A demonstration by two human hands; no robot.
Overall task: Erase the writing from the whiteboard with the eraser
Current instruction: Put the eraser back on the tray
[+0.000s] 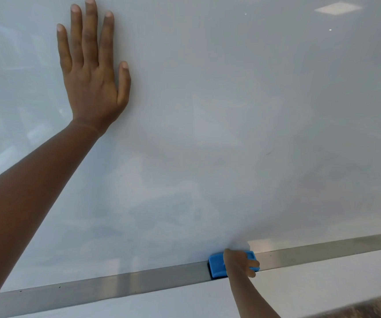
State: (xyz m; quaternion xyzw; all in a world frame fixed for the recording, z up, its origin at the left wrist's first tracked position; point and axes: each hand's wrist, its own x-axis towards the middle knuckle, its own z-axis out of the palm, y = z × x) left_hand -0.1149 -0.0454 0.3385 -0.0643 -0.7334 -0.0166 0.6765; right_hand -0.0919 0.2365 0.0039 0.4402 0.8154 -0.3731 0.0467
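- At the bottom edge of the whiteboard (230,111), our right hand (240,262) grips the blue eraser (217,265), fingers curled over it, at the metal strip (116,285)
- High on the left, our left hand (93,76) lies flat on the board, 5 fingers straight and slightly apart
- We see faint grey smudges on the surface

Left hand (93,74) flat, right hand (240,262) gripping.
The left arm stretches up bare, palm pressed to the glossy white whiteboard (230,111), fingers straight and spread; the right hand, at the board's bottom edge, curls its fingers round a blue plastic block eraser (217,265).
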